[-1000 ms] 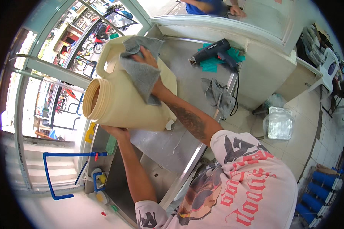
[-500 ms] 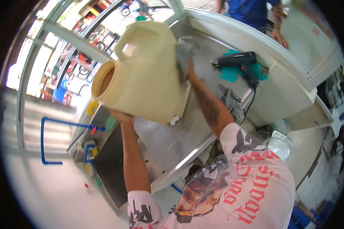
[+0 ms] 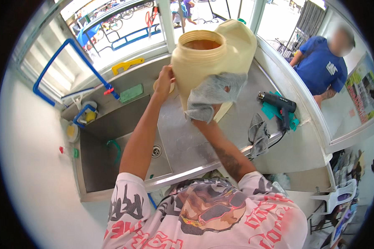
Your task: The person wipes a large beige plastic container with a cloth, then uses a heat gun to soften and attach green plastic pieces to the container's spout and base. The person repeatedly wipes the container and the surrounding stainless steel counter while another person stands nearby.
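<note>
A large cream plastic jug (image 3: pixel 203 62), its wide threaded mouth uncapped and turned upward, is held above the steel counter (image 3: pixel 178 145). My left hand (image 3: pixel 166 81) grips its left side near the neck, with the fingers partly hidden behind the wall. Against the jug's near face, my right hand (image 3: pixel 207 116) presses a grey cloth (image 3: pixel 218 89). The cloth covers most of that hand, and a bit of skin shows through a hole in it. The jug's handle is on the far right side, away from me.
Left of the counter is a steel sink (image 3: pixel 99 166) with a drain. A blue pipe faucet (image 3: pixel 85 60), a green sponge (image 3: pixel 131 93) and a yellow tool (image 3: pixel 128 65) are around it. Rightward lie a heat gun (image 3: pixel 278 101) and another grey cloth (image 3: pixel 259 135). A person in blue (image 3: pixel 320 62) is beyond the ledge.
The jug has turned from lying tilted leftward to more upright, mouth now up. My right hand and the cloth went from its right side to its near face. The view has swung left.
</note>
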`<state>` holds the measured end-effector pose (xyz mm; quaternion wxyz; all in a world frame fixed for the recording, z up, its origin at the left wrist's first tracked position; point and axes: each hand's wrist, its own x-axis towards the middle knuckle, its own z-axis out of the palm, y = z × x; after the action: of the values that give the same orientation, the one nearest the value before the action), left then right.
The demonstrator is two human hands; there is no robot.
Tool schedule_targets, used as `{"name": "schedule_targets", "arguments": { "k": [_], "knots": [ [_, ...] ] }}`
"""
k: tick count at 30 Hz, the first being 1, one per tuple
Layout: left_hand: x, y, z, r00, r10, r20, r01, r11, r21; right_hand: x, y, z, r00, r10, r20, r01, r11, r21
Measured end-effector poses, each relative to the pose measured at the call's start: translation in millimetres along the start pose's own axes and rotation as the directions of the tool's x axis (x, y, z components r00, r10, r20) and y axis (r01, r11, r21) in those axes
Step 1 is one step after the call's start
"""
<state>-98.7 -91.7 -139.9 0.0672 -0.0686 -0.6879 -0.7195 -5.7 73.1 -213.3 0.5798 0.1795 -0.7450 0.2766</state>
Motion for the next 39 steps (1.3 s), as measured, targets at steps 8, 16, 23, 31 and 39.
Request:
{"name": "schedule_targets", "arguments": {
  "k": [8, 16, 23, 31, 39],
  "knots": [
    [-118, -9, -6, 0.968, -0.079, -0.24, 0.012, 0.963, -0.27, 89, -12, -50, 0.64, -0.53, 0.556, 0.66, 0.75, -0.044],
    [-154, -16, 98, 0.886, 0.267, -0.379, -0.384, 0.881, -0.277, 194, -72, -52, 0.223, -0.448, 0.866, 0.2, 0.89, 0.409],
    [-78, -3, 81, 0.634, 0.738, -0.23, -0.604, 0.659, 0.449, 297, 64, -39, 0.872, 0.291, 0.392, -0.369, 0.919, 0.137],
    [-108, -53, 93, 0.828, 0.212, -0.519, -0.152, 0.976, 0.156, 264, 150, 19, 0.872, -0.006, 0.489, -0.131, 0.96, 0.245],
    [-67, 24, 103, 0.661, 0.54, -0.521, -0.594, 0.801, 0.076, 266, 150, 20, 0.873, -0.15, 0.464, 0.032, 0.967, 0.252]
  ]
}}
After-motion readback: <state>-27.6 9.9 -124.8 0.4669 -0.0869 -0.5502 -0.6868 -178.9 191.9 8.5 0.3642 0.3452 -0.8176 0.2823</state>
